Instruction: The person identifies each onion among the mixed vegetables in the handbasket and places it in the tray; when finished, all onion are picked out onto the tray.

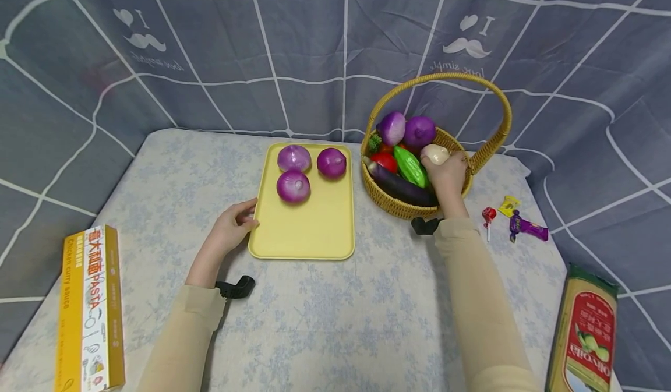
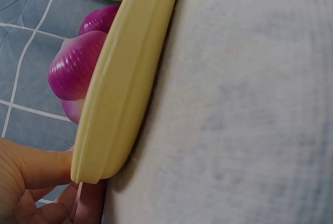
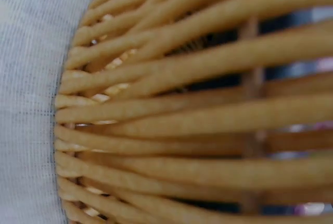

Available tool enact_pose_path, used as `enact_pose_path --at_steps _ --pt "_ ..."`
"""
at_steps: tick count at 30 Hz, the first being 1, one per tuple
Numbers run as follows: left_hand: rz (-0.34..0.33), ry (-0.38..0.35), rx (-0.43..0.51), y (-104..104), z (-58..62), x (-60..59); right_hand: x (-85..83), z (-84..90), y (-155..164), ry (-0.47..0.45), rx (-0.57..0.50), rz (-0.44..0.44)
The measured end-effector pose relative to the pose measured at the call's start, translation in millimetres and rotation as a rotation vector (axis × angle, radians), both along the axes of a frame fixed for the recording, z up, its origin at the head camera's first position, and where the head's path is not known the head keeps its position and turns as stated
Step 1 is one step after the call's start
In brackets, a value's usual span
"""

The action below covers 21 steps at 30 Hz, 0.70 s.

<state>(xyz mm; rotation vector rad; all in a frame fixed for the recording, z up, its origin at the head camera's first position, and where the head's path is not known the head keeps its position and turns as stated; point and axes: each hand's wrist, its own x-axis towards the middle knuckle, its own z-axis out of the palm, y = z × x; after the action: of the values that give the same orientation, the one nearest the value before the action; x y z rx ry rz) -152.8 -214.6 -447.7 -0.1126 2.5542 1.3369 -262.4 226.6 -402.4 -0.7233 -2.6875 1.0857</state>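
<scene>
My left hand (image 1: 234,226) is at the left edge of a yellow tray (image 1: 309,235), its thumb and fingers pinching the rim. Three purple onions (image 1: 293,186) sit toward the tray's far end. Over the right side of a wicker basket (image 1: 385,202), my right hand (image 1: 448,173) grips a whitish bulb (image 1: 434,154), partly hidden by the fingers. Around it in the basket lie an eggplant (image 1: 401,187), a green bumpy vegetable (image 1: 411,166), a red tomato-like piece (image 1: 385,160) and two purple onions (image 1: 420,131). Only basket weave fills the right wrist view.
The basket's tall handle (image 1: 445,76) arches above its contents. Right of the basket lie a red lollipop (image 1: 488,214) and wrapped candies (image 1: 529,227). A pasta box (image 1: 91,304) stands at left, an Olivoilà packet (image 1: 584,328) at right. A grey curtain (image 1: 314,42) hangs behind.
</scene>
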Motion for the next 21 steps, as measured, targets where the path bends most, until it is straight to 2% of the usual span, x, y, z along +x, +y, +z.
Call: enact_pose_path --at_steps 10,16,21 --pt "-0.008 0.005 -0.002 -1.1 -1.6 1.6 25.7 16.5 -12.2 0.161 -0.065 -0.007" --pt "0.001 0.01 0.004 -0.6 -1.4 0.7 44.3 23.7 -29.5 0.299 -0.122 0.085" --pt "0.0 0.009 0.013 -0.6 -0.2 0.8 58.4 26.1 -49.8 0.348 -0.156 0.159"
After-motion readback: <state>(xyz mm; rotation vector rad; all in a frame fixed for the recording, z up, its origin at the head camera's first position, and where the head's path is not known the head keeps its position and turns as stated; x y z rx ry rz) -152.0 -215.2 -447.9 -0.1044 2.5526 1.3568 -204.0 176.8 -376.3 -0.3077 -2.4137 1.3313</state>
